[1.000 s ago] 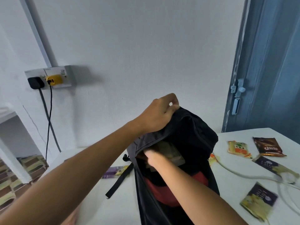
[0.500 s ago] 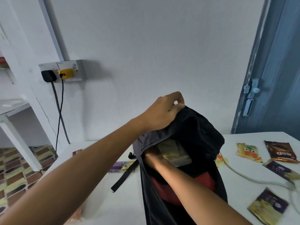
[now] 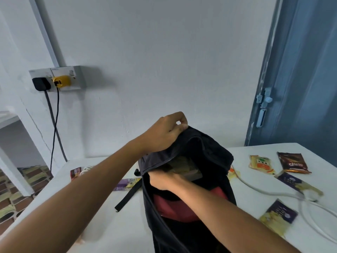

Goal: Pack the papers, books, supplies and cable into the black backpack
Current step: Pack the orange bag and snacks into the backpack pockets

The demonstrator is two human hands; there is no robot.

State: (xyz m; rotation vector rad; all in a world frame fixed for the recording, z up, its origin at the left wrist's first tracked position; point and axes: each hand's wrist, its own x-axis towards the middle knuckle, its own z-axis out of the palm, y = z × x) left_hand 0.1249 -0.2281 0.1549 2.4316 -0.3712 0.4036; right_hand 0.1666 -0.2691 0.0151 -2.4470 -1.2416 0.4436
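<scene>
While my left hand (image 3: 165,133) pinches the top edge of the black fabric backpack (image 3: 209,157), my right hand's (image 3: 165,180) fingers curl inside its mouth; what they grip, I cannot tell. Upright on the white tabletop (image 3: 127,225), it gapes, white cable (image 3: 264,191) at three o'clock.

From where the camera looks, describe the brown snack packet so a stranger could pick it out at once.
Start at the blue door and drop to the white table below it. Of the packets lying right of the black backpack, the brown packet lies farthest back and right; it alone is dark brown with white lettering.
</scene>
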